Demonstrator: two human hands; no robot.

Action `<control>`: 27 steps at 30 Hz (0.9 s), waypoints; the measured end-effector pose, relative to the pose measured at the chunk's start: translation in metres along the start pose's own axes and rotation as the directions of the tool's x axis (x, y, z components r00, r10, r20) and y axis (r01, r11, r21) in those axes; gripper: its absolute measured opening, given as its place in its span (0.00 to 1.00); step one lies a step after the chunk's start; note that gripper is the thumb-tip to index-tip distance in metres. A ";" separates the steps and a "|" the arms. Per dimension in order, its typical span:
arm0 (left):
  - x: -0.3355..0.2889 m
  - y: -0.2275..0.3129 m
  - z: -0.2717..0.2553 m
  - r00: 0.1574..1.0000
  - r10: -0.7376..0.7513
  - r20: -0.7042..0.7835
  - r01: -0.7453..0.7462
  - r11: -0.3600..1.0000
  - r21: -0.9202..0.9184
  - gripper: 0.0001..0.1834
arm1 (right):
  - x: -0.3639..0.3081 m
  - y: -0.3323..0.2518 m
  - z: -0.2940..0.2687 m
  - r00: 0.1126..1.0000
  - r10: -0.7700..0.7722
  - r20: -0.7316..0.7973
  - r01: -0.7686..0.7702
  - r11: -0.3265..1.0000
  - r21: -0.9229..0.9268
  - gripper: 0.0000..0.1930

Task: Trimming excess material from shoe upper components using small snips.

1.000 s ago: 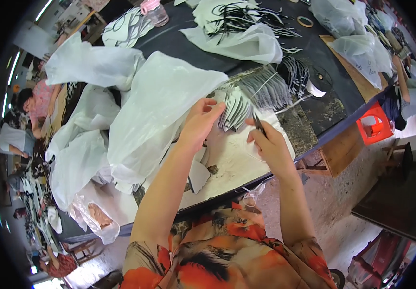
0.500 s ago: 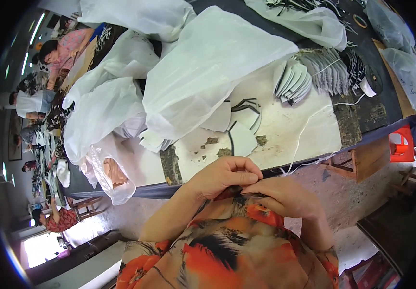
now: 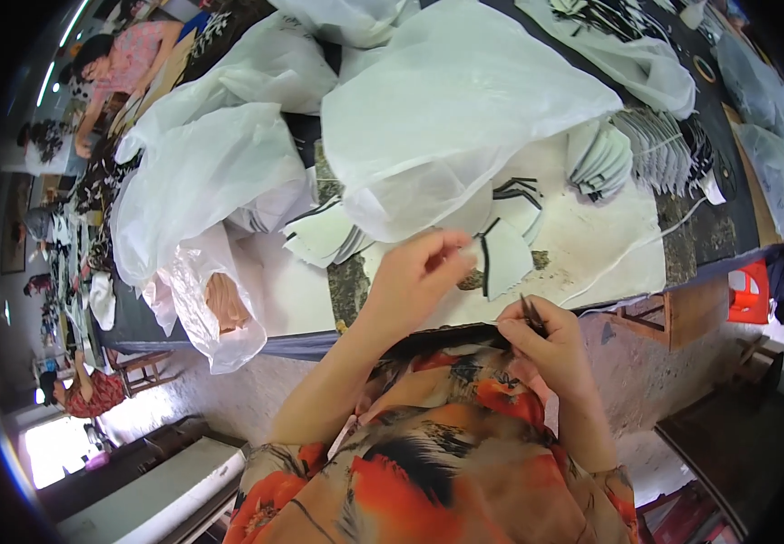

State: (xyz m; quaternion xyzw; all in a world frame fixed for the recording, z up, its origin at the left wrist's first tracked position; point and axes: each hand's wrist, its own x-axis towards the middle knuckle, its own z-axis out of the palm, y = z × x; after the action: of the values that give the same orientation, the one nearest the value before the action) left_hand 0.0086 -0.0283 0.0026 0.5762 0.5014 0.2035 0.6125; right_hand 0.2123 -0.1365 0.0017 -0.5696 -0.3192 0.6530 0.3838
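My left hand [image 3: 421,276] hovers over the near edge of the worktable, its fingers loosely curled and blurred, with a gap between thumb and forefinger and nothing visible in them. Just right of it lie flat whitish cut pieces [image 3: 506,258] with black strip edging. My right hand [image 3: 550,343] is lower, at the table edge near my body, closed around a small dark pointed tool [image 3: 530,311]; most of the tool is hidden in the fingers. More whitish pieces with black edging [image 3: 324,234] stick out from under a large white plastic bag [image 3: 446,100].
A clear bag with tan contents [image 3: 226,304] hangs over the front edge at left. Fanned stacks of pieces [image 3: 598,159] stand at right, beside a white cord [image 3: 632,254]. A red plastic stool [image 3: 748,292] is beyond the table. Other people [image 3: 129,63] work far left.
My hands were together at the table edge and are now apart. The left has moved up over the table toward the edged pieces; the right has shifted slightly up and right, showing the dark tool.
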 end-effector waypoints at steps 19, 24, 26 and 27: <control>-0.019 -0.015 -0.050 0.963 -0.205 0.174 0.200 0.979 0.046 0.19 | -0.008 0.000 0.035 0.674 -0.039 0.738 0.182 0.976 -0.115 0.05; -0.049 -0.031 -0.034 0.862 0.491 -0.124 -0.297 0.688 0.662 0.13 | 0.002 -0.008 0.030 0.961 0.005 0.275 0.025 0.994 -0.107 0.02; -0.060 -0.041 -0.029 0.851 0.523 -0.050 -0.364 0.657 0.660 0.13 | 0.008 -0.008 0.025 0.986 0.044 0.163 -0.029 0.995 -0.096 0.03; -0.066 -0.048 -0.025 0.833 0.552 0.025 -0.429 0.617 0.659 0.14 | 0.011 -0.012 0.024 0.991 0.076 0.106 -0.067 0.994 -0.085 0.06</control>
State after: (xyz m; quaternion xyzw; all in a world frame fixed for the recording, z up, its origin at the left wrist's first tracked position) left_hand -0.0559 -0.0821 -0.0121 0.8434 0.4154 0.2311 0.2505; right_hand 0.1892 -0.1203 0.0106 -0.5595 -0.3454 0.6828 0.3186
